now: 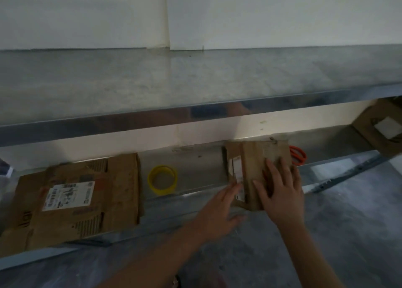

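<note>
A small brown cardboard package [256,157] with a torn white label lies on the lower metal shelf [195,172], right of centre. My right hand [280,187] lies flat on top of it with fingers spread. My left hand [219,209] reaches in from the lower left, its straight fingertips touching the package's left front edge beside the label. Neither hand is curled round the package.
A flattened cardboard box [76,196] with a shipping label lies at the shelf's left. A yellow tape roll [162,179] stands between the two cardboards. Orange scissor handles [298,155] poke out behind the package. Another box [382,126] sits far right. An upper metal shelf [195,85] overhangs.
</note>
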`<state>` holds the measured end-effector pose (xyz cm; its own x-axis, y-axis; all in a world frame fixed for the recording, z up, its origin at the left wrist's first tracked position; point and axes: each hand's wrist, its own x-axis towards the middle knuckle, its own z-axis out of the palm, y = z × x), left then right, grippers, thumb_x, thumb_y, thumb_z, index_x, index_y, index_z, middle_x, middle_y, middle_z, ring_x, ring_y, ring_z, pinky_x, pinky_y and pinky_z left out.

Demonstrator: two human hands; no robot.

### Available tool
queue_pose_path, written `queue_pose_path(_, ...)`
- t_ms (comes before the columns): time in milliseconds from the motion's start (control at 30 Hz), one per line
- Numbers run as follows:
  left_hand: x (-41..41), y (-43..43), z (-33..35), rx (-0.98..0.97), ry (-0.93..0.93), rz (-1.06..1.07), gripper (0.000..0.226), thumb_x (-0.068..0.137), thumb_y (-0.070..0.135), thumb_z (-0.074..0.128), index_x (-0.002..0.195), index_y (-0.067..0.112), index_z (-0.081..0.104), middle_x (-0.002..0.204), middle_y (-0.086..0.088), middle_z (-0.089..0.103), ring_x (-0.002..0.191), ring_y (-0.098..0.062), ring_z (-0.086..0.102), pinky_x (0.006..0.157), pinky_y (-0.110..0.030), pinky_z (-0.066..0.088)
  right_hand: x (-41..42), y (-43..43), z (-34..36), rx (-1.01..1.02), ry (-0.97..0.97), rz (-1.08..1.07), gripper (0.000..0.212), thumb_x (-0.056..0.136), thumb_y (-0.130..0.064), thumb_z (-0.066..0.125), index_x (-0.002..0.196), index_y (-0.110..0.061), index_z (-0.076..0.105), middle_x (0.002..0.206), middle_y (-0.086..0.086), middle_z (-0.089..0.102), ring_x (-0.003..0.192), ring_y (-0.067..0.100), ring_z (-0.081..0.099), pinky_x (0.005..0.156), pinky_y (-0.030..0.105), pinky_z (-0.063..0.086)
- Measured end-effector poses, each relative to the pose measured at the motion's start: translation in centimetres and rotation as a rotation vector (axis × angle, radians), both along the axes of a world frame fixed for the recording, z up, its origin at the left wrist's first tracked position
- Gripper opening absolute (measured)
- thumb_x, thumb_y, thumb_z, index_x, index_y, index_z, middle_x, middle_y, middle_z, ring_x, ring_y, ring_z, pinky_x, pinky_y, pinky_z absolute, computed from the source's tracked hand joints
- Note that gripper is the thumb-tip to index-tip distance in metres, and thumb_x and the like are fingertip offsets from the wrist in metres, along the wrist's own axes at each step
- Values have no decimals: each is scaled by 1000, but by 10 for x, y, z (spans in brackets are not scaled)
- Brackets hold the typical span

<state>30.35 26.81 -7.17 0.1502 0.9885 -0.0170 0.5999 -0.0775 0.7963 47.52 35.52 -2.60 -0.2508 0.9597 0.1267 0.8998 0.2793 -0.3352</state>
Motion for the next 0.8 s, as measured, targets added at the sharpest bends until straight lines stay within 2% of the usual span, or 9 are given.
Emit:
queue_pose_path(167, 33, 18, 0, 25, -48, 120, 102, 83, 59, 62, 149, 33, -10, 158, 15, -8, 144, 0, 3, 117, -21, 16, 10, 26, 4, -81, -4, 68, 77, 83, -75, 32, 152, -41, 28, 163, 2, 17, 149, 35, 9, 119, 54, 21)
queue_pose_path(267, 37, 37, 13, 32, -76, 273, 110, 76, 67, 64, 149, 38, -14, 158, 18, -6, 143, -5, 12, 116, -27, 24, 16, 40, 6, -143, 72, 174, 73, 86, -70, 43, 152, -43, 24, 164, 0, 11, 150, 32, 3, 121, 52, 17)
queue_pose_path(333, 33, 51, 22, 70, 33, 316, 108, 73, 76, 56, 147, 43, -15, 159, 12, 1, 144, -13, 17, 115, -35, 25, 22, 50, 7, -165, 110, 248, 74, 86, -66, 49, 151, -44, 21, 165, -1, 7, 150, 30, -1, 121, 52, 14)
queue_pose_path(433, 24, 65, 30, 81, 316, 307, 109, 68, 87, 40, 151, 34, -5, 160, 9, 3, 146, -17, 7, 118, -46, 15, 37, 66, 10, -271, 137, 325, 89, 76, -78, 45, 152, -46, 12, 164, -8, -6, 150, 26, -9, 120, 49, 8)
queue_pose_path(500, 19, 72, 34, 67, 431, 319, 110, 68, 89, 37, 152, 28, 2, 160, 8, 6, 147, -18, 3, 119, -45, 6, 52, 73, 9, -312, 153, 415, 100, 70, -82, 47, 152, -46, 4, 163, -11, -15, 150, 24, -12, 119, 48, 7)
queue_pose_path(600, 18, 77, 39, 69, 534, 324, 110, 69, 90, 37, 152, 26, 4, 159, 6, 7, 146, -17, 1, 118, -42, -5, 70, 80, 4, -286, 199, 517, 101, 78, -61, 67, 154, -36, 7, 163, -5, -8, 150, 25, 6, 120, 50, 25)
queue_pose_path(667, 21, 79, 41, 65, 587, 317, 110, 70, 89, 32, 153, 23, 4, 160, 3, 8, 146, -19, 3, 118, -41, -7, 74, 85, 1, -299, 298, 421, 102, 77, -44, 78, 155, -29, 14, 161, -3, 6, 145, 22, 22, 115, 42, 33)
queue_pose_path(733, 28, 82, 43, 38, 597, 337, 107, 73, 86, 34, 153, 22, 3, 160, 1, 9, 146, -19, 6, 117, -39, -8, 74, 95, 0, -334, 364, 340, 102, 73, -42, 82, 152, -27, 20, 156, 3, 21, 138, 23, 33, 110, 38, 36)
queue_pose_path(800, 31, 89, 49, -14, 544, 338, 102, 78, 79, 43, 153, 23, 2, 160, 1, 10, 145, -20, 14, 118, -39, -1, 72, 105, 3, -393, 386, 344, 100, 72, -44, 82, 151, -29, 23, 150, 2, 33, 133, 23, 42, 108, 38, 41)
